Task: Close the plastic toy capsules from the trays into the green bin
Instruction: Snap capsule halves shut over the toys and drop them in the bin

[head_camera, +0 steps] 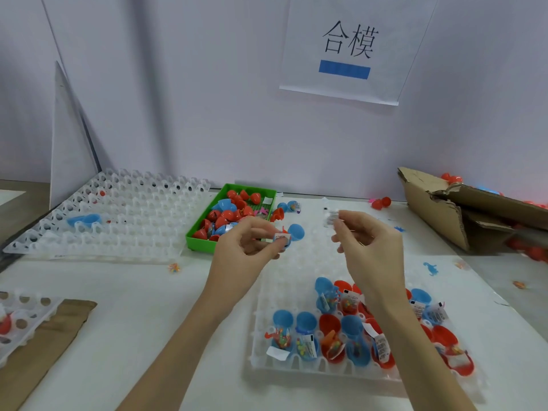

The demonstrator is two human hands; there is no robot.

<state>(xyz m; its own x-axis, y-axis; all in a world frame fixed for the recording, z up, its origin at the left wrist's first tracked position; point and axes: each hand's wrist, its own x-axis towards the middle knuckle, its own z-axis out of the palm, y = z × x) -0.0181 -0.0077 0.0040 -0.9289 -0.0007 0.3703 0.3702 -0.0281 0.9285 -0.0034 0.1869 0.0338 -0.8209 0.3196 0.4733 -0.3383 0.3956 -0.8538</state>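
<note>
Two bare forearms reach into view from the bottom edge, each ending in a bare hand: the left hand point(252, 241) and the right hand point(367, 235). No sleeve covers either arm as far as the picture's lower edge. The wrists and fingers carry no watch, band, ring or glove. The fingers are slim, and the nails that show on the left hand are short and unpainted. The right fingertips are blurred, so their nails cannot be made out.
</note>
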